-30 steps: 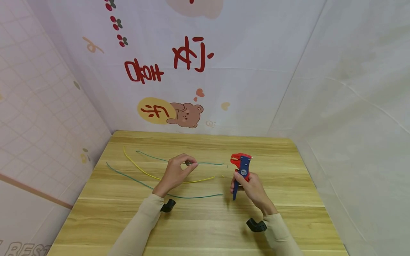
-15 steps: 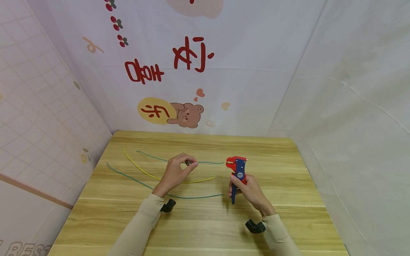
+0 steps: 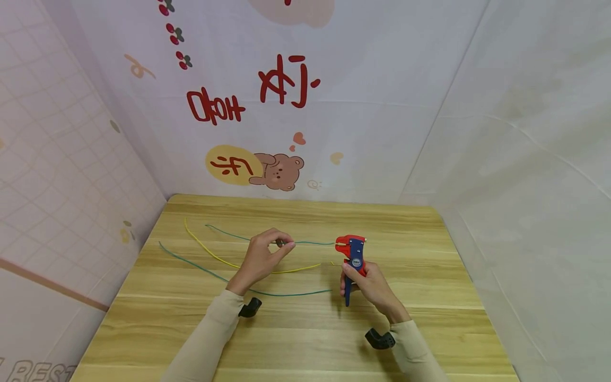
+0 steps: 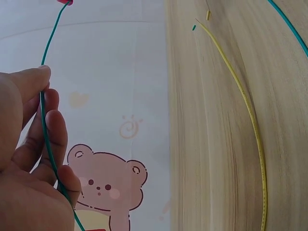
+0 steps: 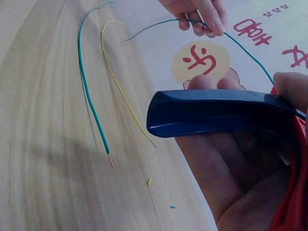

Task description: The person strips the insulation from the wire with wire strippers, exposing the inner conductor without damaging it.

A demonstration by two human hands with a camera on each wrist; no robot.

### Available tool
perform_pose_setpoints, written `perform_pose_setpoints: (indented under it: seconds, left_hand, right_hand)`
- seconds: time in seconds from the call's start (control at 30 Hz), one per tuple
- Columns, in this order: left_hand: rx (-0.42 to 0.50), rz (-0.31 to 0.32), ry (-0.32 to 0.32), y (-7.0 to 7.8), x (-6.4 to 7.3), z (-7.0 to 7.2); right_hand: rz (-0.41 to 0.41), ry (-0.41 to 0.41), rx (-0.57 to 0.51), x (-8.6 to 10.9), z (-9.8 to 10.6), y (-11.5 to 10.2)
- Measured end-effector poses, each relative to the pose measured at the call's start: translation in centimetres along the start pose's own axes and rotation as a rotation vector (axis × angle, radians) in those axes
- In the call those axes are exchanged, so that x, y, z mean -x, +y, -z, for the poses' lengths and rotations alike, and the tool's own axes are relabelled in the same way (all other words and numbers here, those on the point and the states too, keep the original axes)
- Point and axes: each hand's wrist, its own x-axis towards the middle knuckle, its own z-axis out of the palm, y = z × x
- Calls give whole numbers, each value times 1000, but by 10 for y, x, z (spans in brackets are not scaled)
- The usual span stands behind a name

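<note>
In the head view my left hand (image 3: 264, 257) pinches a thin green wire (image 3: 312, 243) between thumb and index finger, above the table. The left wrist view shows this wire (image 4: 46, 130) running down across my other fingers. My right hand (image 3: 374, 289) grips a red and blue wire stripper (image 3: 355, 257) by its handles, head upward. The wire's right end meets the stripper's red jaws; whether it lies between them is too small to tell. In the right wrist view the blue handle (image 5: 216, 113) covers part of my fingers.
On the wooden table (image 3: 286, 345) lie a yellow wire (image 3: 293, 269) and another green wire (image 3: 291, 295). Both show bare right ends in the right wrist view. Small yellow (image 5: 149, 182) and green insulation scraps (image 5: 173, 207) lie nearby. Cloth walls stand behind and beside the table.
My right hand has brought the wire stripper left and slightly nearer to me, so its jaws now meet the green wire's end. My left hand has stayed in place.
</note>
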Motion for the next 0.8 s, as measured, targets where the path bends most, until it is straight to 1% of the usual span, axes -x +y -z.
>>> perform_pose_setpoints:
  seconds: [0.17, 0.4, 0.8]
  left_hand:
    - [11, 1, -11, 1, 0, 1]
    - [22, 19, -28, 2, -1, 1]
    - [22, 17, -47, 6, -1, 0]
  right_hand:
    - [5, -3, 8, 0, 0, 0]
    - [6, -11, 15, -1, 0, 1]
    - [-7, -26, 5, -1, -2, 1]
